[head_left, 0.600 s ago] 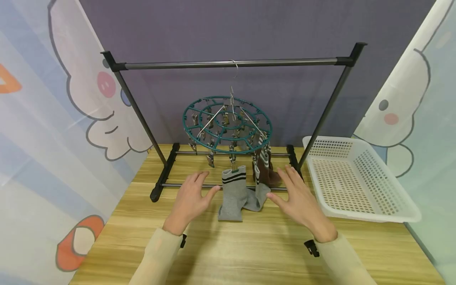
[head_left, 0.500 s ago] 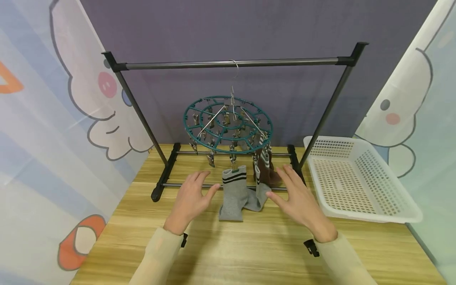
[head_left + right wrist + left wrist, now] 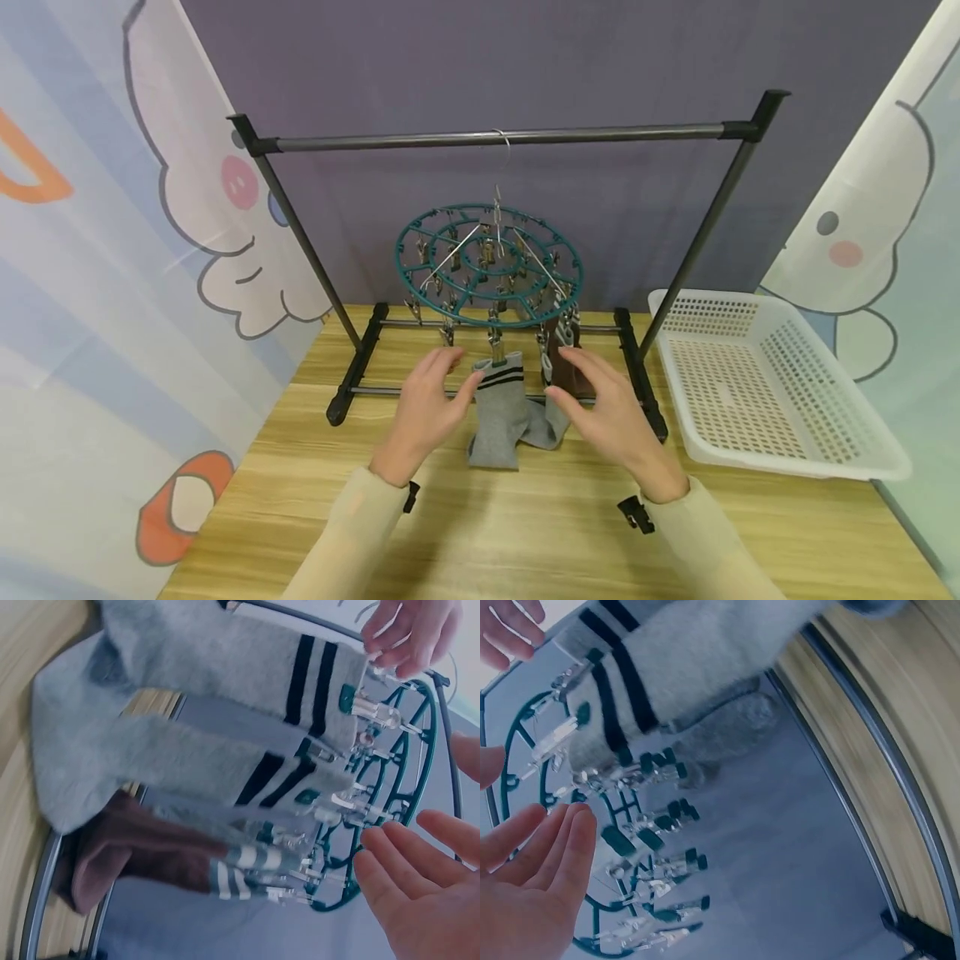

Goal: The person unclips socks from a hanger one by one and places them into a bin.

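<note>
My left hand (image 3: pixel 429 408) hovers just left of a grey sock (image 3: pixel 498 421) with black stripes, fingers loosely bent and holding nothing. On the other side, my right hand (image 3: pixel 611 417) is likewise relaxed, its fingers overlapping a second grey sock (image 3: pixel 172 765) and a brown sock (image 3: pixel 562 358) in the head view. The socks hang by their cuffs from metal clips (image 3: pixel 375 711) with green tips. Those clips belong to a round green drying hanger (image 3: pixel 431 312). In the left wrist view, bare clips (image 3: pixel 664 866) hang beyond the left fingertips (image 3: pixel 581 825).
A dark metal rack (image 3: pixel 420 142) carries the hanger by its hook and stands on the wooden table (image 3: pixel 525 542). To the right is a white plastic basket (image 3: pixel 795 471) with nothing in it. A grey-purple backdrop (image 3: pixel 600 50) is behind.
Both hands have moved inward, the left one rightward and the right one leftward, and their fingers bend a little more. The whole head view has shifted slightly. The socks hang as before.
</note>
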`<state>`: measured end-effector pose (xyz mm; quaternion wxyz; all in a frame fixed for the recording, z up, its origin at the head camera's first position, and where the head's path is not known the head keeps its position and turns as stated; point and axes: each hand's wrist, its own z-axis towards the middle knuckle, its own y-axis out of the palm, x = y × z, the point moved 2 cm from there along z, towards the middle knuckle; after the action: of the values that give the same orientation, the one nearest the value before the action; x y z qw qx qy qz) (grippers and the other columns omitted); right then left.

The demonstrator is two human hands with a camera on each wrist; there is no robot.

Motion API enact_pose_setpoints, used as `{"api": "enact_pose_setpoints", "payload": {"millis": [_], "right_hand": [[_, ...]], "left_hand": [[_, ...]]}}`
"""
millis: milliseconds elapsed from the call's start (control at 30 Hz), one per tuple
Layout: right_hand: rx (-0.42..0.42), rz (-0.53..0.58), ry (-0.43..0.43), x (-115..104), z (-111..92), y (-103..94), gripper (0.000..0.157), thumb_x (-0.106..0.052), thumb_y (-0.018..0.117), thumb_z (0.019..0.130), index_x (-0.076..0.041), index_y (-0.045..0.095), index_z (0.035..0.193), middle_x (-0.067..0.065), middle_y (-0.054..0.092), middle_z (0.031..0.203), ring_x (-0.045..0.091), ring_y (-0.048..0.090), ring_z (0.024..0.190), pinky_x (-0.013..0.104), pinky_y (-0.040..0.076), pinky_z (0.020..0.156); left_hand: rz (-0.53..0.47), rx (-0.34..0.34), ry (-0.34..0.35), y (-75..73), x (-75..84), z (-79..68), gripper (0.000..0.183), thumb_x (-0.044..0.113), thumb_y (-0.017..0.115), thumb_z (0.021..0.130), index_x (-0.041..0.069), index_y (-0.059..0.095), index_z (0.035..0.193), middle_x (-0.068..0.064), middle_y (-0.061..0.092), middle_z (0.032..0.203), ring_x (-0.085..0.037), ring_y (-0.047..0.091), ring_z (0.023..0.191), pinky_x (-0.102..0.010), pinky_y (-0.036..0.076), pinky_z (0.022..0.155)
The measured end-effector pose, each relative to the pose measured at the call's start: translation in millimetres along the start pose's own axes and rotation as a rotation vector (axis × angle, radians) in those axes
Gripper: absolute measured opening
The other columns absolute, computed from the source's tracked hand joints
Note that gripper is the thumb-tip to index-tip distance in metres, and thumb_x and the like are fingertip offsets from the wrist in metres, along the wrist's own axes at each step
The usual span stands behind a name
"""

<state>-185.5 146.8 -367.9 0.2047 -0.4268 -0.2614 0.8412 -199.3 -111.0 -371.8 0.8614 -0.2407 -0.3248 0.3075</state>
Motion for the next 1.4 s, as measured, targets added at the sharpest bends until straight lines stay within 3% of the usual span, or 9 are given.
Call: {"api": "enact_pose_setpoints", "payload": {"millis": [200,333,600,767,1133,1400], "right_hand": [[0.054,0.058,-0.028,-8,9,10.3,0.052,-0.015,0.077,0.093,-0.001,0.06,0.14,0.017,0.061,0.135,0.035,0.062,0.115,0.051,0.055,0.087],[0.063,0.087,-0.024,-12,15,19.4,0.049,-0.012,0.078,0.092,-0.001,0.062,0.137,0.016,0.063,0.13,0.034,0.064,0.111,0.045,0.057,0.088],[-0.028,0.11,0.088,-20,25,30.8,0.052,-0.021,0.072,0.097,0.0,0.056,0.142,0.019,0.059,0.137,0.038,0.061,0.117,0.055,0.052,0.095],[-0.096,0.093,0.155,-24,29,37.1,0.055,-0.022,0.069,0.099,-0.001,0.051,0.147,0.018,0.054,0.144,0.039,0.06,0.121,0.054,0.053,0.095],[-0.157,0.047,0.245,-23,35,42.7,0.059,-0.023,0.064,0.101,0.001,0.044,0.151,0.019,0.05,0.147,0.036,0.059,0.118,0.052,0.054,0.086],[-0.1,0.109,0.224,-16,35,47.2,0.046,-0.013,0.065,0.1,0.002,0.055,0.142,0.018,0.061,0.135,0.03,0.065,0.109,0.047,0.056,0.087]], "left_hand": [[-0.105,-0.055,-0.095,6.6,6.0,10.6,0.039,0.026,0.071,0.098,0.002,0.065,0.128,-0.012,0.067,0.116,-0.03,0.065,0.104,-0.043,0.055,0.089],[-0.118,-0.101,-0.155,10.1,8.2,15.2,0.042,0.029,0.069,0.099,0.001,0.064,0.131,-0.013,0.067,0.118,-0.03,0.065,0.106,-0.045,0.055,0.091],[-0.215,-0.133,-0.255,20.7,9.2,24.5,0.046,0.029,0.068,0.1,0.001,0.06,0.137,-0.015,0.066,0.124,-0.031,0.065,0.111,-0.047,0.054,0.094],[-0.303,-0.117,-0.277,26.2,9.4,28.8,0.044,0.026,0.069,0.1,0.002,0.062,0.135,-0.014,0.068,0.122,-0.03,0.067,0.109,-0.044,0.055,0.094],[-0.417,-0.128,-0.321,32.8,5.8,35.9,0.035,0.024,0.07,0.099,0.002,0.068,0.126,-0.01,0.07,0.108,-0.024,0.068,0.098,-0.039,0.057,0.089],[-0.479,-0.183,-0.352,32.3,3.1,34.4,0.035,0.026,0.067,0.101,0.002,0.068,0.126,-0.009,0.069,0.112,-0.023,0.067,0.1,-0.041,0.056,0.09]]}}
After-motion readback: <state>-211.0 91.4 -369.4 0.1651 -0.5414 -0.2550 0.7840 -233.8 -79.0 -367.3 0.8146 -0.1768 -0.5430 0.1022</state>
